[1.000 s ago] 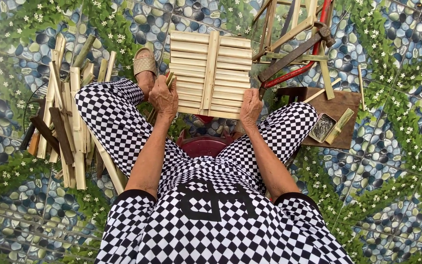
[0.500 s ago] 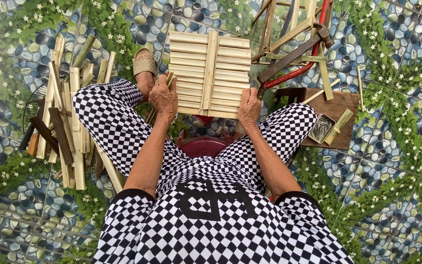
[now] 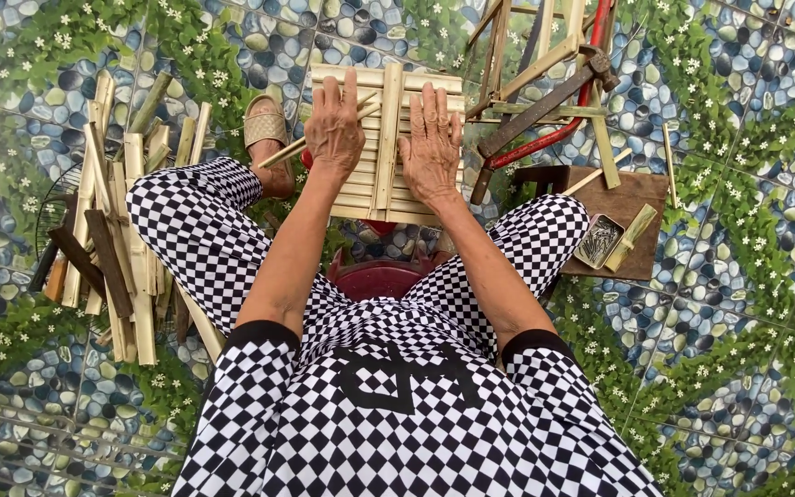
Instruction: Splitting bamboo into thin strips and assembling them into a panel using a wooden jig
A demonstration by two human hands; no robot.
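hands (image 3: 384, 133) moved onto bamboo panel (image 3: 385, 143), covering its slats

My feed is bright with even, soft daylight, with no harsh shadows or glare. Focus stays sharp across the middle. The wide lens bends the patterned floor tiles (image 3: 747, 304) towards the edges.

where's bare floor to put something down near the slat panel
Bare tiled floor lies right of the wooden board, and more beyond the bamboo pile at far left. It is crowded around the slat panel, under both hands, and the frame with the hammer.
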